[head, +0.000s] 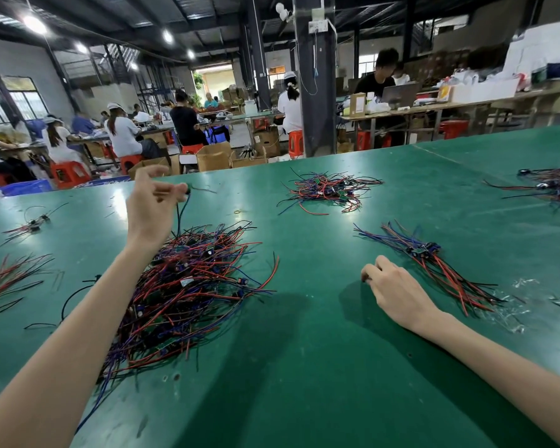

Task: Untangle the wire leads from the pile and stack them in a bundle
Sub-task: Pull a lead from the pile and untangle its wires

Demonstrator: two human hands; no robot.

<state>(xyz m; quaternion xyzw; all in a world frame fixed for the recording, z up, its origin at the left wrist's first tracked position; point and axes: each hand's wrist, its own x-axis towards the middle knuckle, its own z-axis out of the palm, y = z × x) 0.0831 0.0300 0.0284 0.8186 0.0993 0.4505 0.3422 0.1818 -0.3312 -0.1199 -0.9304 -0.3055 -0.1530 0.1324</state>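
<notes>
From the head camera: the left hand (pixel 152 208) is raised over the tangled pile (pixel 191 286), pinching one dark wire lead (pixel 179 218) that hangs into it. The right hand (pixel 398 286) rests on the green table (pixel 304 367), fingers curled, perhaps on something small; I can't tell. The bundle (pixel 434 263) lies just beside it.

A green table (pixel 320 367) is spread across the near scene. Beyond it, benches (pixel 466 103) and red stools (pixel 70 174) are ranged, with cardboard boxes (pixel 212 158) set on the floor. A dark pillar (pixel 316 92) is placed centrally. Ceiling lights (pixel 34 24) are lit; windows (pixel 26 101) are seen far left.
</notes>
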